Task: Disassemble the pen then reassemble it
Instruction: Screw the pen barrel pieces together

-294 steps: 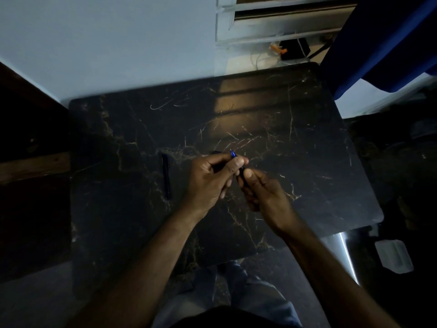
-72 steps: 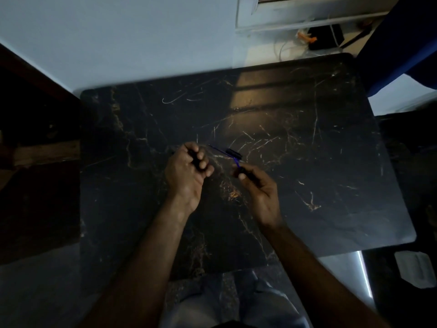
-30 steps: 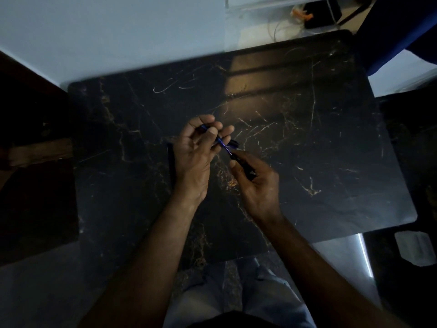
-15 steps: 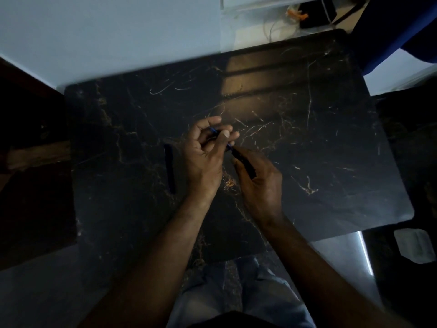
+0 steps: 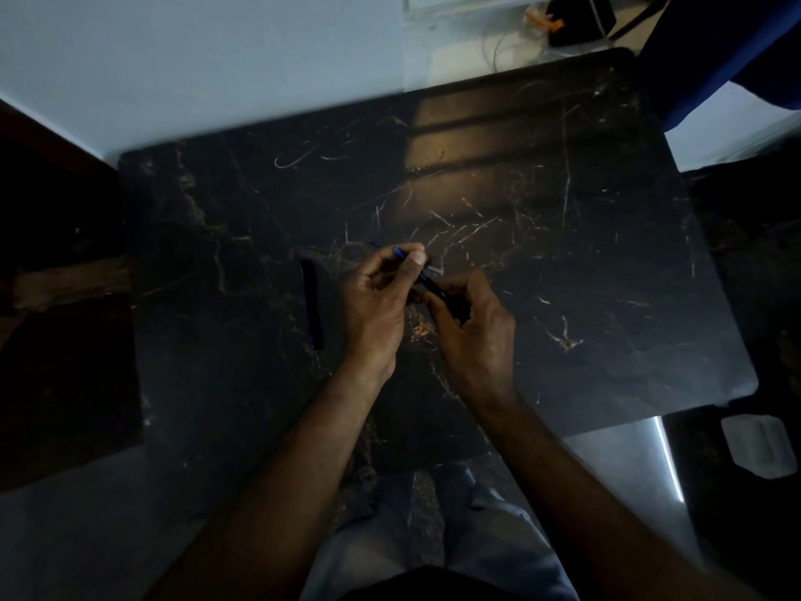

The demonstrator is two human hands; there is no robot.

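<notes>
Over the middle of the dark marble table (image 5: 563, 275), my left hand (image 5: 381, 297) pinches a thin blue refill (image 5: 398, 253) between thumb and fingers. The refill's lower end runs into a dark pen barrel (image 5: 437, 292) that my right hand (image 5: 472, 331) grips. The two hands almost touch. Most of the barrel is hidden by my right fingers. A separate dark pen part (image 5: 313, 303), long and narrow, lies on the table just left of my left hand.
A pale wall borders the table's far edge. Cables and a black box (image 5: 576, 15) sit beyond the far right corner, next to blue cloth (image 5: 715, 49). A white container (image 5: 756, 444) lies on the floor at the right. My knees (image 5: 433, 535) are under the near edge.
The refill has slid further into the barrel, so less blue shows. My hands have come closer together. The part on the table has not moved.
</notes>
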